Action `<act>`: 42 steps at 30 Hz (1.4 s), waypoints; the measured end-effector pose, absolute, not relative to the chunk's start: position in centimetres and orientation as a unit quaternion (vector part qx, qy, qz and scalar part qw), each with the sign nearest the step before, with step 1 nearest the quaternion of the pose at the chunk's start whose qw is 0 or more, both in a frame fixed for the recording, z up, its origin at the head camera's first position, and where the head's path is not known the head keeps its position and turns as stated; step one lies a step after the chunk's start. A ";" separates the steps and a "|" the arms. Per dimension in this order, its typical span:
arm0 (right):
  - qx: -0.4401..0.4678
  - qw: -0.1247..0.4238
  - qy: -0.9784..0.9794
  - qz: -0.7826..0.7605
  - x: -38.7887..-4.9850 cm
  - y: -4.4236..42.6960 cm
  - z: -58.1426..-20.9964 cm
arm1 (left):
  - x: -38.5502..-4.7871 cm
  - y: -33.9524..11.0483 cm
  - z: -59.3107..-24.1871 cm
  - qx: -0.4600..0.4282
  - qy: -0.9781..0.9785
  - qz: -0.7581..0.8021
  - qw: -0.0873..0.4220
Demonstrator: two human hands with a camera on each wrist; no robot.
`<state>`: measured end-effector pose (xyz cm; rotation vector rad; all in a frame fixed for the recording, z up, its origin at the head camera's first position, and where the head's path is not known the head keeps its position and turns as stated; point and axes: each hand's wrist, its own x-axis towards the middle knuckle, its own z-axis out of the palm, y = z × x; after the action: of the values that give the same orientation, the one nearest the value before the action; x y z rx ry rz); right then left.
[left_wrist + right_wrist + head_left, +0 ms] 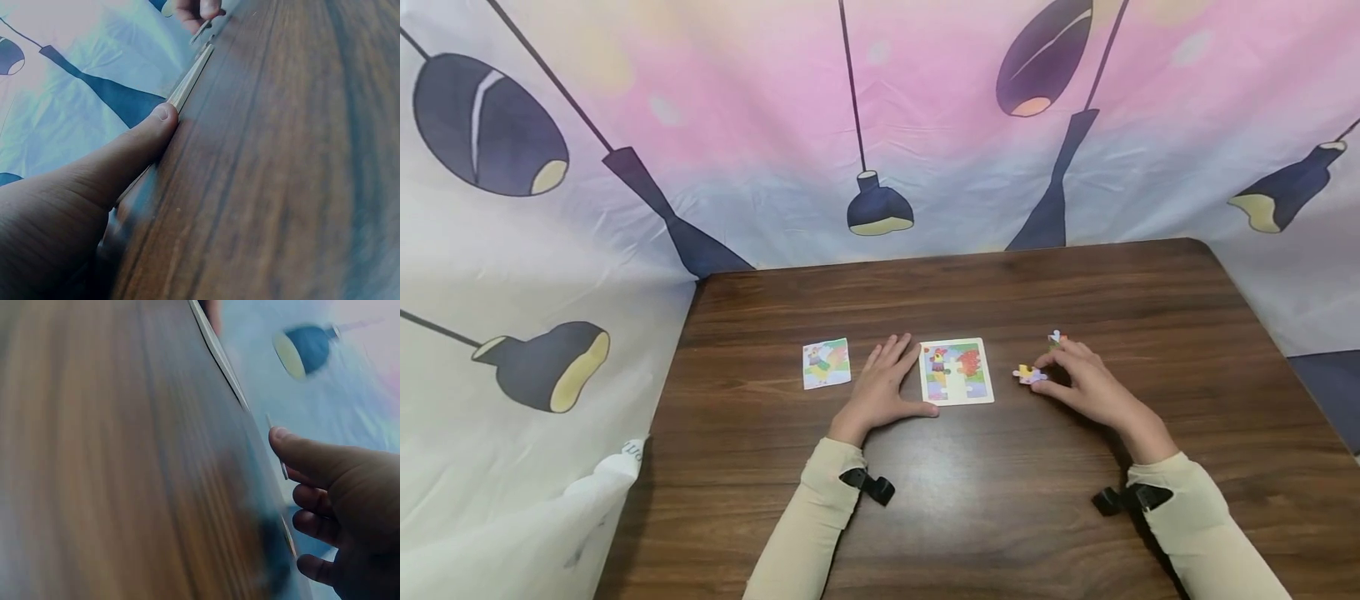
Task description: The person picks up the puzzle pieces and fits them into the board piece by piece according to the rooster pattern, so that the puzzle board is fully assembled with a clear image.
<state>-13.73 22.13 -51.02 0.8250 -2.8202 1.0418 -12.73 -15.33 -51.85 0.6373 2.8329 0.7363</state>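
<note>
The puzzle board (957,387), a white-rimmed tray with a partly filled rooster picture, lies between the hands. Along its left side rests my left hand (880,387), fingers extended, the thumb touching the near edge. The left wrist view shows that thumb (164,114) against the board's thin edge. To the right of the board, my right hand (1093,387) pinches a yellow and lilac puzzle piece (1028,374) between thumb and finger. In the right wrist view the piece (284,470) is edge-on, raised off the table. Another puzzle piece (1056,337) lies beyond the right fingers, partly hidden.
A square rooster picture card (826,363) lies left of the left hand. The brown wooden table (1000,517) ends at a curtain (737,167) printed with lamps, behind and on both sides.
</note>
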 end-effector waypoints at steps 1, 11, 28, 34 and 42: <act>0.271 0.013 -0.902 0.335 -13.8 21.3 -51.1 | -12.7 -15.3 -51.9 0.211 0.943 0.246 0.073; 0.345 0.001 -0.882 0.322 -14.5 13.7 -51.3 | -12.7 -15.3 -51.9 0.212 0.943 0.247 0.069; 0.369 0.004 -0.872 0.322 -14.1 12.0 -50.8 | -12.7 -15.4 -52.0 0.214 0.942 0.250 0.069; 0.387 -0.008 -0.874 0.292 -13.7 11.7 -50.4 | -12.7 -15.3 -51.9 0.214 0.942 0.248 0.069; 0.395 0.002 -0.862 0.319 -14.0 13.2 -50.5 | -12.7 -15.2 -51.8 0.213 0.943 0.246 0.071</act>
<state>-13.95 13.21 -50.54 1.2389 -2.7044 1.0010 -12.68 -15.21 -51.83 0.6413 2.8354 0.7397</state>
